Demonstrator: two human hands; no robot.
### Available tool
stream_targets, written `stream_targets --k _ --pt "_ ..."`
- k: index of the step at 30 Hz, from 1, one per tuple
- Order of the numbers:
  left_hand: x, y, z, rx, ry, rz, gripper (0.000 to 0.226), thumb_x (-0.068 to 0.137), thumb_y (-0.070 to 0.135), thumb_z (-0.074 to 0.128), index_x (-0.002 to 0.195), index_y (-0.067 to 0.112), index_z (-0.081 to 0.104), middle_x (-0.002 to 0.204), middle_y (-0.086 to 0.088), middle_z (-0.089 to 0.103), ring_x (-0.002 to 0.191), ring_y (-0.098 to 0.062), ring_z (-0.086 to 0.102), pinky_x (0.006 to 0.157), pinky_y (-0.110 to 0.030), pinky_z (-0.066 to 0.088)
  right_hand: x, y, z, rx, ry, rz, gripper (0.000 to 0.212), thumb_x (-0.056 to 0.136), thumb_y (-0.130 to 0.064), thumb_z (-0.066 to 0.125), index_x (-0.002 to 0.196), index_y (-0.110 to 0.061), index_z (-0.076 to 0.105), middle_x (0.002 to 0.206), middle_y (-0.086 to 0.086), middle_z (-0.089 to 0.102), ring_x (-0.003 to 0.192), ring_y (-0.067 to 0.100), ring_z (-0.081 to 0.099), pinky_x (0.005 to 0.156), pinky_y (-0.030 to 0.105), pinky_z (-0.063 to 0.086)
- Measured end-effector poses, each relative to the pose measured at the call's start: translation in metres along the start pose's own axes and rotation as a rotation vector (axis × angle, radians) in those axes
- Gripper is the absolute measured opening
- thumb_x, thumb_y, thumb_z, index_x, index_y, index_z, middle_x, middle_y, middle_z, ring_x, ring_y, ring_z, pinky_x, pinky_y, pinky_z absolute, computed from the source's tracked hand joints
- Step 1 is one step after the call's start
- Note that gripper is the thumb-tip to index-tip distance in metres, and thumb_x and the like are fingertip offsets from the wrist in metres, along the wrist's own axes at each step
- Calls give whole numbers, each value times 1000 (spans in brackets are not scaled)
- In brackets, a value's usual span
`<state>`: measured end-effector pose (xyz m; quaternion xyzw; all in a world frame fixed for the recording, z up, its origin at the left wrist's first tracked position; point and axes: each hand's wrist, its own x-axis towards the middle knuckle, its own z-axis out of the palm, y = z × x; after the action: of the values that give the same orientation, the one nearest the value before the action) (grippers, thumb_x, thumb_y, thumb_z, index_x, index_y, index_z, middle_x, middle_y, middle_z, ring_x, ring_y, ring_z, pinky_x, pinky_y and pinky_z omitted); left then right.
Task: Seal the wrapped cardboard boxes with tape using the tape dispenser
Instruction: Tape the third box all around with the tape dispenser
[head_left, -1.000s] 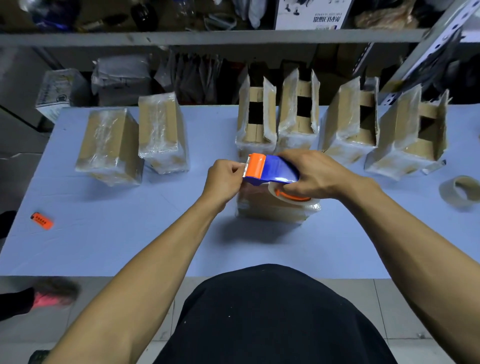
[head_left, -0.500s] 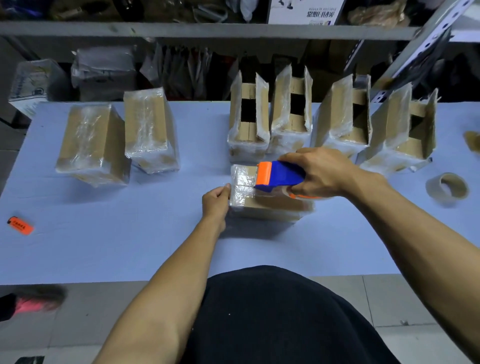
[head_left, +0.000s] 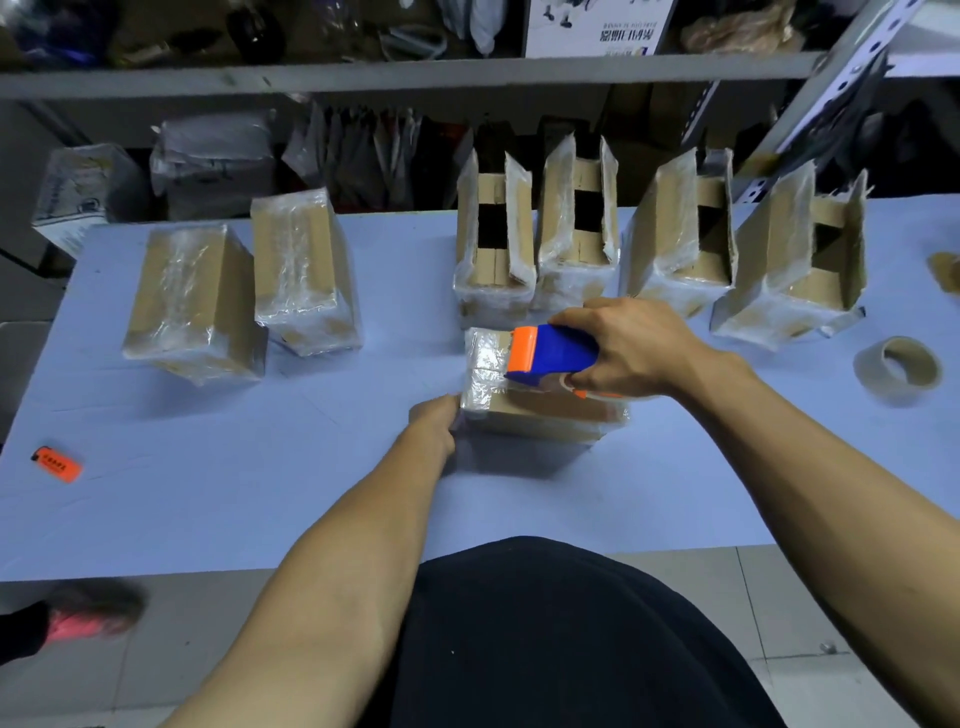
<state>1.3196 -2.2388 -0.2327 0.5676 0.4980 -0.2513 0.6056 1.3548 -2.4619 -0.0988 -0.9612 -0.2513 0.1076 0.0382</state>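
Head view: a wrapped cardboard box (head_left: 540, 410) lies on its side at the centre of the blue table (head_left: 260, 493). The right hand (head_left: 631, 348) grips the blue-and-orange tape dispenser (head_left: 550, 353), fingers curled round its body, with the orange head resting on the top face of the box near its 9 o'clock end. The left hand (head_left: 434, 421) presses against the 9 o'clock end of the box; how far its fingers curl cannot be determined. Two closed wrapped boxes (head_left: 244, 291) stand at 10 o'clock. Four wrapped boxes with open flaps (head_left: 654, 244) stand in a row from 12 to 2 o'clock. A tape roll (head_left: 898, 369) lies at 3 o'clock. A small orange object (head_left: 57, 464) lies at 9 o'clock near the table edge.
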Motion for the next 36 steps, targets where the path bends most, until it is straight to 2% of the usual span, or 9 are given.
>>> stream_targets --k 3,7,10,13,16,20,25,31,36 --pt "11 2 -11 -32 145 336 15 94 18 61 82 11 62 82 -11 55 76 -22 48 65 -34 44 -3 4 1 15 16 16 59 68 -52 65 125 -37 54 91 -7 59 77 20 53 58 28 36" --pt "-7 13 6 132 -79 633 34 99 47 54 78 22 60 76 6 56 70 -10 50 63 -27 42 -3 4 2 28 18 15 59 69 -50 67 125 -36 55 91 -8 58 75 18 45 58 28 35" --pt "-10 11 26 358 -53 738 35 103 45 47 90 16 62 85 -2 63 76 -19 54 68 -31 41 -4 3 -1 22 13 11 59 69 -57 59 125 -36 55 92 -4 61 77 23 53 58 29 41" --pt "-4 7 27 293 -30 746 38 102 41 50 72 19 52 64 6 51 59 -13 44 54 -27 35 -9 2 -3 0 25 -3 70 66 -69 42 128 -37 53 89 -4 58 79 25 56 57 30 42" --pt "-2 8 26 248 -16 720 40 99 40 55 70 14 47 61 2 40 58 -15 34 57 -30 31 -15 8 -2 7 21 -18 67 74 -62 55 137 -38 46 93 -3 59 84 24 57 59 31 43" --pt "-3 12 26 251 0 691 46 96 43 58 80 0 61 71 -9 62 66 -17 51 62 -32 41 -32 29 2 45 42 27 71 76 -58 56 143 -40 41 99 -4 60 91 26 60 62 30 36" --pt "-2 15 19 230 -43 689 48 87 49 60 87 1 65 81 -4 53 77 -18 48 69 -35 40 -63 60 14 80 17 87 71 75 -52 64 141 -45 40 104 -5 61 97 25 60 65 31 40" --pt "6 22 -13 295 34 726 39 86 47 64 89 9 70 82 -4 64 77 -18 58 80 -50 57 -83 67 46 208 30 145 72 74 -55 68 140 -48 40 103 -11 60 95 21 58 66 30 40" --pt "-4 22 -18 446 109 820 39 91 48 59 78 12 58 75 1 57 74 -20 52 68 -29 44 -85 69 72 316 32 195 70 77 -59 71 138 -48 39 102 -11 59 93 20 56 69 30 41"
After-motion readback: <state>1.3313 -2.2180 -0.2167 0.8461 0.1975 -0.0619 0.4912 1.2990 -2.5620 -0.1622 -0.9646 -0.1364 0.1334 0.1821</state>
